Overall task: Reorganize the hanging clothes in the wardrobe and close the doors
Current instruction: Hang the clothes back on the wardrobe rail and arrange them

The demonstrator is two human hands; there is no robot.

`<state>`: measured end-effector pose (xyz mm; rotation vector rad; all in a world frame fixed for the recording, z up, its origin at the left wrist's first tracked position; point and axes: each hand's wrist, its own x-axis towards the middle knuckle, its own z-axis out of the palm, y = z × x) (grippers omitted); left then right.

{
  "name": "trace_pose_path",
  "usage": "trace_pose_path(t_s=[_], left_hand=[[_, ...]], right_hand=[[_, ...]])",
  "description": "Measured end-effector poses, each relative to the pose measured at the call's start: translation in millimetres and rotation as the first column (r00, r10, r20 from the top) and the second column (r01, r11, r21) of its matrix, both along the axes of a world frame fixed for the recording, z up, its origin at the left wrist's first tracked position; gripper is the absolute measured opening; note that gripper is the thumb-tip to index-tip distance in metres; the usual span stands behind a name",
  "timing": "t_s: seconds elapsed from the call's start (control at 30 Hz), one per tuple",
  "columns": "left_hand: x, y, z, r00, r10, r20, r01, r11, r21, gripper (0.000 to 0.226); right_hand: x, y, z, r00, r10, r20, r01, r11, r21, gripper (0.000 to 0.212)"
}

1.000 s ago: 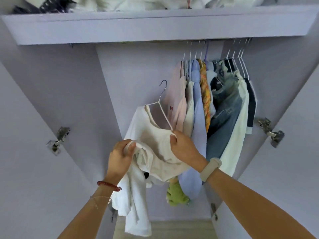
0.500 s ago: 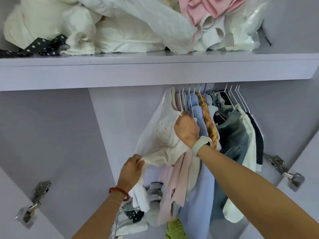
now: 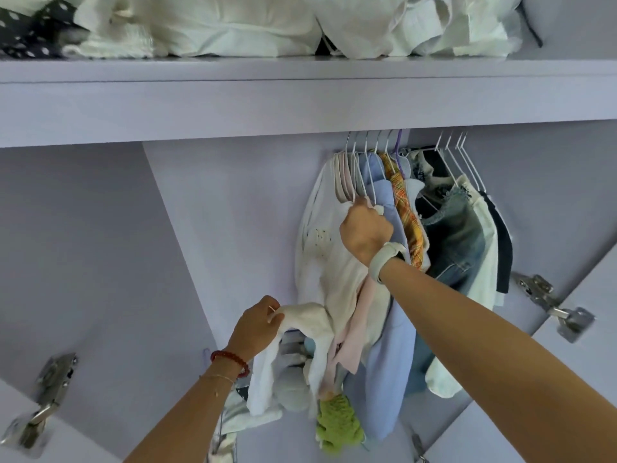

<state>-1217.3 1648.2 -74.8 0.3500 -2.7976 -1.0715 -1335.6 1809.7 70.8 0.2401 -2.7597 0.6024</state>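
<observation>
The cream top [image 3: 329, 262] is up with the other hangers now, just under the shelf [image 3: 300, 105]; my right hand [image 3: 365, 233] grips its hanger, my left hand [image 3: 255, 325] pinches its hem. Doors remain.

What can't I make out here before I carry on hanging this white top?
- Rail and hanger hooks: head view, tops hidden behind the shelf front.
- Right hand fingers: turned away, buried in the white top; grip unclear.
- Doors: head view, cut off by the frame edges; only the hinges show.
- Clothes pile on the shelf: cropped at the top edge.
</observation>
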Motion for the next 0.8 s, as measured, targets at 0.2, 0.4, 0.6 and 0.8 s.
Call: trace_pose_path(t_s=[0.2, 0.4, 0.6, 0.8], left_hand=[[5, 6, -14, 0.994, -0.039, 0.1, 0.043, 0.998, -0.035, 0.018], [5, 16, -20, 0.997, -0.034, 0.063, 0.034, 0.999, 0.001, 0.023], [-12, 38, -1, 0.993, -0.026, -0.113, 0.029, 0.999, 0.03, 0.032], [-19, 99, 33, 0.898, -0.056, -0.436, 0.086, 0.995, 0.05, 0.037]], right_hand=[[16, 16, -29, 0.981, 0.149, -0.121, -0.133, 0.982, 0.131, 0.065], [28, 28, -39, 0.963, 0.242, -0.117, -0.224, 0.963, 0.146, 0.068], [48, 46, -52, 0.931, 0.336, -0.142, -0.34, 0.941, 0.003, 0.056], [88, 103, -67, 0.922, 0.295, -0.249, -0.334, 0.934, -0.129, 0.045]])
